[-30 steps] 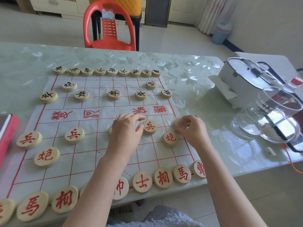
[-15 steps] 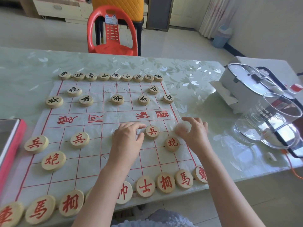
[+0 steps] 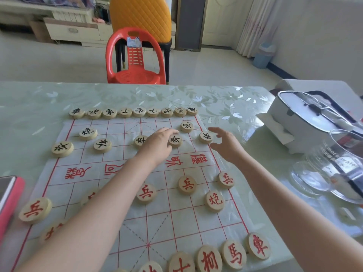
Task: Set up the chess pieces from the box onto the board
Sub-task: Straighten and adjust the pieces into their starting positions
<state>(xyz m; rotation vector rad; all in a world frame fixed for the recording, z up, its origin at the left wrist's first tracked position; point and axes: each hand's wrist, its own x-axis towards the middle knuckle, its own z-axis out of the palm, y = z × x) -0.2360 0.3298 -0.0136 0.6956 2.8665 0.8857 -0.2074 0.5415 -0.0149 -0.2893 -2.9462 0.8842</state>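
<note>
A white cloth board (image 3: pixel 117 193) with a red grid lies on the table, and round wooden pieces stand on it. Black pieces fill the far row, with black soldiers and cannons in front of them. Red soldiers (image 3: pixel 187 184), a red cannon (image 3: pixel 214 201) and a red back row sit on my side. My left hand (image 3: pixel 159 143) reaches across the river, its fingertips touching a black soldier (image 3: pixel 175 140). Fingers spread, my right hand (image 3: pixel 225 146) hovers just right of the edge black soldier (image 3: pixel 205 137) and holds nothing. The pink box (image 3: pixel 9 199) shows at the left edge.
A white appliance (image 3: pixel 306 122) and a clear glass jug (image 3: pixel 337 163) stand on the table to the right of the board. A red plastic chair (image 3: pixel 135 57) stands beyond the far table edge. My left forearm hides some red pieces.
Both hands left the red soldiers on the near half and reached forward to the black soldiers on the far half. The right hand opened. The view tilted up.
</note>
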